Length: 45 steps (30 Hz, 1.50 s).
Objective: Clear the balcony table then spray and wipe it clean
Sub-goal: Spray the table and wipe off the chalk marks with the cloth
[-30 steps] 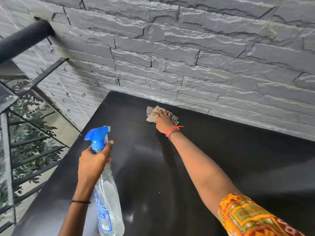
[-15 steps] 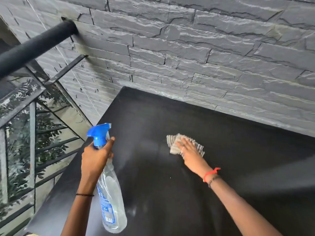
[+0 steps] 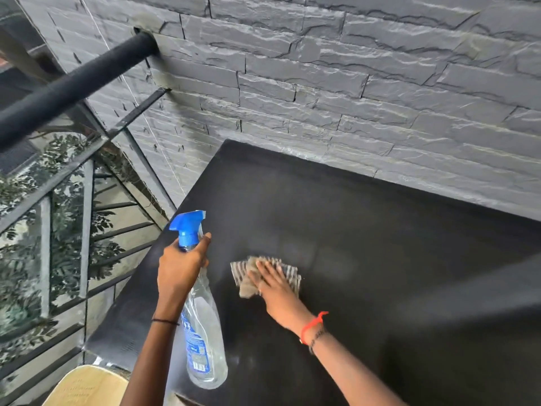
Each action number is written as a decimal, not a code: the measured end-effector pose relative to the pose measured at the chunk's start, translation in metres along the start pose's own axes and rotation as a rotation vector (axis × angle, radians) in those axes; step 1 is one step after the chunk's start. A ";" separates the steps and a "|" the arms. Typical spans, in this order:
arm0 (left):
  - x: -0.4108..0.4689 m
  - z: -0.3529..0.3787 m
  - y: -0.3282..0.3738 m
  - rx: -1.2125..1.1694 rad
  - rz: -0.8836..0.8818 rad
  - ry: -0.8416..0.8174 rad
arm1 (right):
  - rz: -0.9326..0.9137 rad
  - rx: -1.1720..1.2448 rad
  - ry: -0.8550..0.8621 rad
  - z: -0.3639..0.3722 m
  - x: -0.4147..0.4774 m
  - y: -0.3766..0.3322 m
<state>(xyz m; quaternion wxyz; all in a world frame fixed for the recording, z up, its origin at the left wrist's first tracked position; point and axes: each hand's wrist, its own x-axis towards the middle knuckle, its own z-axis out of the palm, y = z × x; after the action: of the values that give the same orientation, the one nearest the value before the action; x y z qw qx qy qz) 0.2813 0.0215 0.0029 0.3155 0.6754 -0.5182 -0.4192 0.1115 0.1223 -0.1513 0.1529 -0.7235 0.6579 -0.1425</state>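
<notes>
Left hand wrapped around clear spray bottle neck under blue trigger, held off black table; just right of it, right hand flat, fingers spread, pressing striped cloth onto tabletop.

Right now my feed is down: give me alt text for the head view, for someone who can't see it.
The right hand presses a striped cloth flat on the black table, while the left hand holds a clear spray bottle with a blue trigger head upright above the table's left edge. A grey stone wall runs behind; a black railing stands left.
</notes>
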 end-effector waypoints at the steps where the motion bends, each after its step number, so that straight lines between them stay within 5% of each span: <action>1: -0.002 -0.004 -0.002 -0.004 -0.001 -0.001 | -0.025 0.006 -0.007 0.003 -0.023 -0.002; 6: -0.008 -0.024 -0.011 -0.032 -0.032 -0.017 | 0.089 0.033 -0.050 -0.025 -0.098 0.046; 12: -0.021 -0.054 -0.033 -0.065 -0.029 -0.028 | 0.303 -0.081 0.033 -0.042 -0.025 0.078; 17: -0.035 -0.079 -0.047 -0.032 -0.043 0.023 | 0.229 -0.071 -0.035 -0.006 0.014 -0.004; 23: -0.046 -0.110 -0.060 -0.048 -0.025 0.024 | -0.016 0.002 0.010 0.047 -0.074 -0.105; 30: -0.048 -0.142 -0.084 -0.098 -0.008 -0.004 | 0.080 -0.002 -0.029 0.043 -0.182 -0.066; 37: -0.053 -0.181 -0.109 -0.106 -0.040 0.030 | 0.310 -0.037 0.021 0.031 -0.065 -0.069; 45: -0.048 -0.211 -0.129 -0.153 -0.076 0.027 | 0.059 0.009 -0.061 0.085 -0.033 -0.202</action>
<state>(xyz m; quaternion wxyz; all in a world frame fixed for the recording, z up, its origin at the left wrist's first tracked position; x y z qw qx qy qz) 0.5207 0.0997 -0.0018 0.3568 0.6741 -0.4546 -0.4600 0.3270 0.1753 -0.1465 0.1801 -0.7072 0.6733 -0.1188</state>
